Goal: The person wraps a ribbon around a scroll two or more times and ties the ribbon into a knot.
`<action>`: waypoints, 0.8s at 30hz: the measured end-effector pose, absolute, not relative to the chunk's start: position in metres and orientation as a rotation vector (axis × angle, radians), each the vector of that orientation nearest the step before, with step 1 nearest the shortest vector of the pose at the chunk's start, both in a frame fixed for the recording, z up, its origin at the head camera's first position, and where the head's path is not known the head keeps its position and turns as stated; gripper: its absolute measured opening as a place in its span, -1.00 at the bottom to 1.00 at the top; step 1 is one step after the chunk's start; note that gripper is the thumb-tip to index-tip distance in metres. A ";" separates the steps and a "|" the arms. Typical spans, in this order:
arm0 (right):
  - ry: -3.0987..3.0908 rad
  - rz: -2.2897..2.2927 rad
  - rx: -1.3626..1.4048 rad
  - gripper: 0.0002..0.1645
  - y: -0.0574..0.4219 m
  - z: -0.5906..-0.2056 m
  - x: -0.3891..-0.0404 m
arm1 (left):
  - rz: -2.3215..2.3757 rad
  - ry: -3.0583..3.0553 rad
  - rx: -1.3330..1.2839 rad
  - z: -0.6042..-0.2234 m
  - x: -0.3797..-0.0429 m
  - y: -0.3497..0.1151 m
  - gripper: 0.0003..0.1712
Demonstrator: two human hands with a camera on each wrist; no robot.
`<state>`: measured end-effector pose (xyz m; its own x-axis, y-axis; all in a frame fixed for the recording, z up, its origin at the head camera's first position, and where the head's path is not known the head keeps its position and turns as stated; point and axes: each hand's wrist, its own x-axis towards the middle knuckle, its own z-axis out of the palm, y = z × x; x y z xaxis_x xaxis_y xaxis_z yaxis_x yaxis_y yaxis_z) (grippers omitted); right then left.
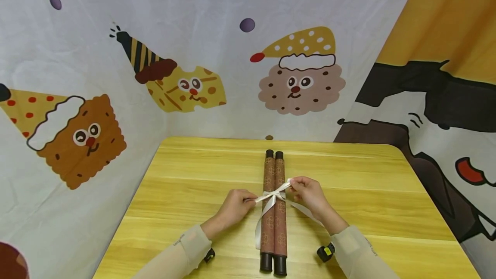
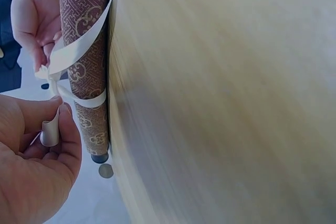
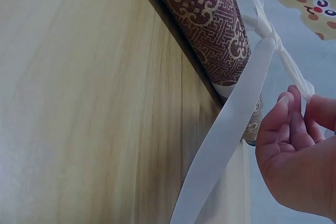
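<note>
Two rolled scrolls point(image 1: 268, 223) in patterned brown-red cloth with dark end knobs lie side by side on the table. A white ribbon point(image 1: 274, 194) goes around both near their middle and is knotted on top, with loops to either side. My left hand point(image 1: 234, 206) pinches the loop on the left between thumb and finger. On the other side my right hand point(image 1: 310, 193) pinches the right loop, drawn out from the knot. Two loose tails hang down, one over the left scroll and one to the right, where the right wrist view shows the broad ribbon tail point(image 3: 226, 135).
The scrolls lie lengthwise on a yellow wood-grain table point(image 1: 186, 171). A small black object with a yellow-green mark point(image 1: 325, 252) is near my right sleeve, another dark object point(image 1: 209, 255) by the left sleeve. A cartoon-printed curtain point(image 1: 217, 7) surrounds the table's back and sides.
</note>
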<state>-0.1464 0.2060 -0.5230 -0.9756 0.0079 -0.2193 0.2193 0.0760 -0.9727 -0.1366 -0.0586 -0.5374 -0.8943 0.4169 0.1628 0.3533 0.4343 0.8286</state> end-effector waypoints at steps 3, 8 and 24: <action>2.192 -2.012 0.225 -0.63 0.207 -0.524 -0.146 | 1.482 2.604 0.709 -0.538 -0.137 -0.060 -0.85; 2.190 -2.009 0.215 -0.63 0.209 -0.525 -0.146 | 1.474 2.603 0.717 -0.539 -0.137 -0.062 -0.85; 2.144 -2.109 0.320 -0.69 0.213 -0.536 -0.146 | 1.497 2.555 0.641 -0.542 -0.137 -0.068 -0.85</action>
